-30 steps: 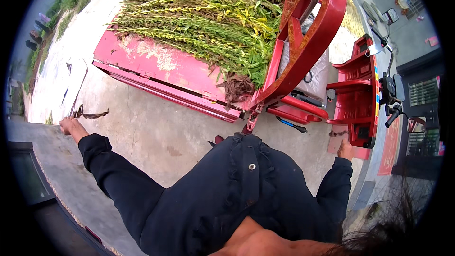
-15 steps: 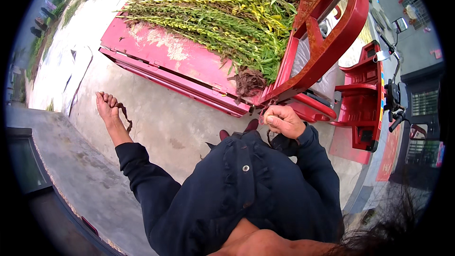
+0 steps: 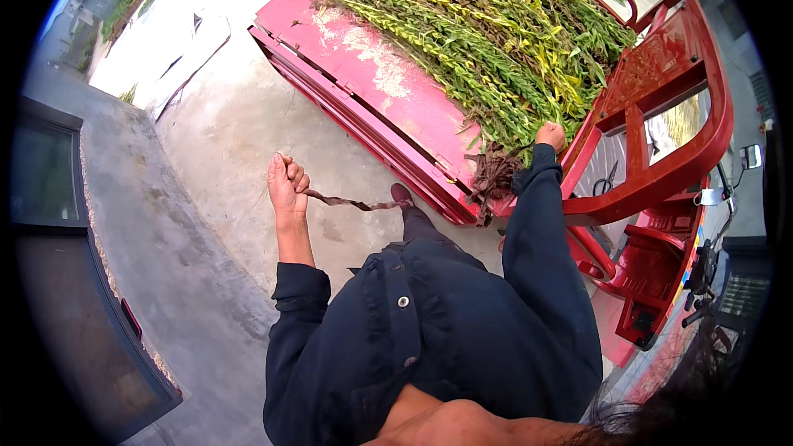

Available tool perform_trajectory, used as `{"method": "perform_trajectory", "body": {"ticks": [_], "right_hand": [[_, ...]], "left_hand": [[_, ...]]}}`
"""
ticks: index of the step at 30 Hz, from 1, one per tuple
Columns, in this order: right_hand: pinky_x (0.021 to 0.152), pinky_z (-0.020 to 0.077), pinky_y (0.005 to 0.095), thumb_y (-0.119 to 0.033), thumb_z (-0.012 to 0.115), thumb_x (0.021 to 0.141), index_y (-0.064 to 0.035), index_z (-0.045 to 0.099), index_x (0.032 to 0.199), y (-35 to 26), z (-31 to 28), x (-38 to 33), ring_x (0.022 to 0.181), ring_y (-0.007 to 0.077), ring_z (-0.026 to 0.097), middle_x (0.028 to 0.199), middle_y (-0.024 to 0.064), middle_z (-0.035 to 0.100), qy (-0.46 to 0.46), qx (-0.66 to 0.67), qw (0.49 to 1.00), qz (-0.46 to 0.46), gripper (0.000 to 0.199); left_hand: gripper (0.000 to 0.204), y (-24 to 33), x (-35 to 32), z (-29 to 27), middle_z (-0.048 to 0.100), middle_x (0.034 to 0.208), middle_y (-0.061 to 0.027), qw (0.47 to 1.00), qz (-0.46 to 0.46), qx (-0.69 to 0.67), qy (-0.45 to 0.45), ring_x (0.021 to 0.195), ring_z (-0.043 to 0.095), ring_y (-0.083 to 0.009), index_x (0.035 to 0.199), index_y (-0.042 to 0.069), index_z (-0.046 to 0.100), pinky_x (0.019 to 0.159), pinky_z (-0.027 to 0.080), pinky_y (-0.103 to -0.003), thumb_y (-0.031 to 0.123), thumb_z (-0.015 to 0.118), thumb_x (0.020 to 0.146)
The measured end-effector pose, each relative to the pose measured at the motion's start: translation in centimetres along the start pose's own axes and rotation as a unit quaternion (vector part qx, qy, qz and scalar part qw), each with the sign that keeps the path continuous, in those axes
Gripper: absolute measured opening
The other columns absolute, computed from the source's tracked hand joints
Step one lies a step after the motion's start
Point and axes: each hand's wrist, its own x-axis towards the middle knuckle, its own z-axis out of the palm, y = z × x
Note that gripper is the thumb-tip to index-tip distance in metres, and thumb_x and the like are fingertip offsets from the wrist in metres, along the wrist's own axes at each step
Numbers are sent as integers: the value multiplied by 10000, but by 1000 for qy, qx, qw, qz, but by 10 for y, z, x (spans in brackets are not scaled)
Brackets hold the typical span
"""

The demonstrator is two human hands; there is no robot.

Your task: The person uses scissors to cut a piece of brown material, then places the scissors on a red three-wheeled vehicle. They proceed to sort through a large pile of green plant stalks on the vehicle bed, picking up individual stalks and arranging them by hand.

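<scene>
Left hand [image 3: 287, 184] fingers clench a brown strip [image 3: 351, 201]; right hand [image 3: 550, 135] fisted among stalks [image 3: 496, 41] (grip hidden).

We see a red seat [image 3: 661, 260] and black handlebars [image 3: 702, 272] at right, a concrete floor [image 3: 239, 132] below us, and a dark glass door [image 3: 49, 173] at left.

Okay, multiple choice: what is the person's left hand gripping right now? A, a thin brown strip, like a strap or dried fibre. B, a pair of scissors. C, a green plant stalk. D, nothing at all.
A: the left hand is closed around a thin brown strip that trails toward the red cart bed, while the right hand is at the pile of green plant stalks.
</scene>
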Motion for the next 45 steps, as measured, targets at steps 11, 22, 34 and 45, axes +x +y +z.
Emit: {"method": "perform_trajectory", "body": {"ticks": [11,22,34,45], "right_hand": [[714,461,351,-133,612,774,5,565,995,-89,16,-19,852,253,566,943,152,568,-96,-98,983,-118,265],[422,293,181,-147,597,824,-3,627,891,-351,207,-178,499,12,411,627,-24,551,-650,416,627,102,161],[385,339,218,-165,546,854,-70,517,781,-354,459,-173,470,81,442,605,8,483,-493,390,672,391,123],[478,438,391,-270,642,756,21,663,869,-338,659,-158,502,211,552,562,154,572,-142,-77,986,40,313]], "left_hand": [[275,-11,154,57,337,503,46,972,-41,166,-162,390,233,-28,943,81,546,340,196,-175,321,415,923],[402,-57,308,109,331,513,50,885,-238,297,-270,395,266,-32,1229,65,458,359,204,-188,328,360,941],[287,-60,514,30,349,515,57,810,-400,334,-269,385,249,-38,917,68,554,354,169,-198,332,440,904],[199,-85,726,-128,526,545,-34,677,-274,574,-370,514,509,-126,721,53,613,497,401,-281,194,537,839]]}}
